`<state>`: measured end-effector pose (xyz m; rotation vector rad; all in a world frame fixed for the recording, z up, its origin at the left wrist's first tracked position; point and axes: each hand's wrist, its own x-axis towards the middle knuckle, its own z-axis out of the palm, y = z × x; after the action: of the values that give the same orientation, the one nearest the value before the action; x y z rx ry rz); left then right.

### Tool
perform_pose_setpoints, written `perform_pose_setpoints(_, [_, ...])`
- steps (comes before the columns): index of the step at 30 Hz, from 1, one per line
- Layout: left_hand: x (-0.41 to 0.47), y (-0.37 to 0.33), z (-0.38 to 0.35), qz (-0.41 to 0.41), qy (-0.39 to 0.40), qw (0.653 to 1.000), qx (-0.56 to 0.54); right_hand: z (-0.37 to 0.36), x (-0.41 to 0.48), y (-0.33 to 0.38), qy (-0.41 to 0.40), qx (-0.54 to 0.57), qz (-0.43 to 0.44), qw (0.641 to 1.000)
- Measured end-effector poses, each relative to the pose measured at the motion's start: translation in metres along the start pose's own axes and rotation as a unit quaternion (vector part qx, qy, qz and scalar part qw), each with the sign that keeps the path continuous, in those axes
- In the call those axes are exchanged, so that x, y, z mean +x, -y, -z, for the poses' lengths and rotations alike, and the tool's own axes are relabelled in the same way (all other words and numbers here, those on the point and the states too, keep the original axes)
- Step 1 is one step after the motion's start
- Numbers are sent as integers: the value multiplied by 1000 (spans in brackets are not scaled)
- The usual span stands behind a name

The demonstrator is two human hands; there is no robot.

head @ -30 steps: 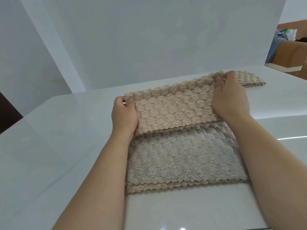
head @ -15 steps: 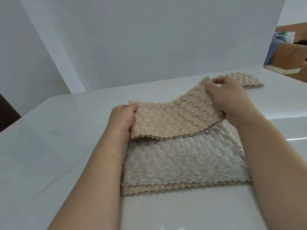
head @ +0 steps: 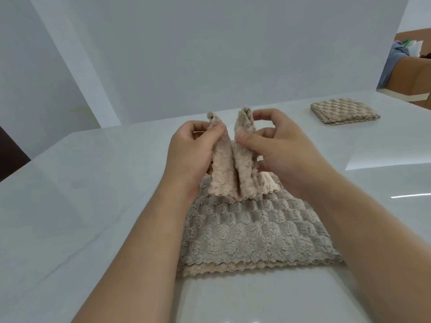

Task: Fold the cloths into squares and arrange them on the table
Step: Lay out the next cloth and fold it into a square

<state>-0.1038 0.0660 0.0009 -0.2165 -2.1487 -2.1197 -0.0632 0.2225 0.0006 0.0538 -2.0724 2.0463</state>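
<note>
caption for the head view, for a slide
Left hand and right hand pinch the ends of a beige cloth together over a grey cloth on the table, a folded cloth beyond.

Both hands raised, left [head: 190, 148], right [head: 279, 148], fingers pinching

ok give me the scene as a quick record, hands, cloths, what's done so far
left hand: pinches one upper end of the beige cloth
right hand: pinches the other upper end, close beside the left
beige cloth: raised, hanging doubled over the grey cloth
grey cloth: flat on the white table, beige edge showing beneath
done: one folded cloth lies far right on the table
</note>
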Motion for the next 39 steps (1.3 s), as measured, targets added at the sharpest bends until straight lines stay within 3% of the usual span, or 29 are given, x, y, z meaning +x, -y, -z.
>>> perform_pose_setpoints(8, [-6, -1, -5, -53, -4, 998, 24, -7, -1, -7, -14, -33, 4, 999])
perform_pose_setpoints(28, [-10, 0, -6, -124, 18, 988, 95, -6, -3, -4, -53, 26, 29, 998])
perform_pose_setpoints(39, [-16, -3, -5, -156, 28, 984, 85, -2, -6, 9, -7, 246, -10, 969])
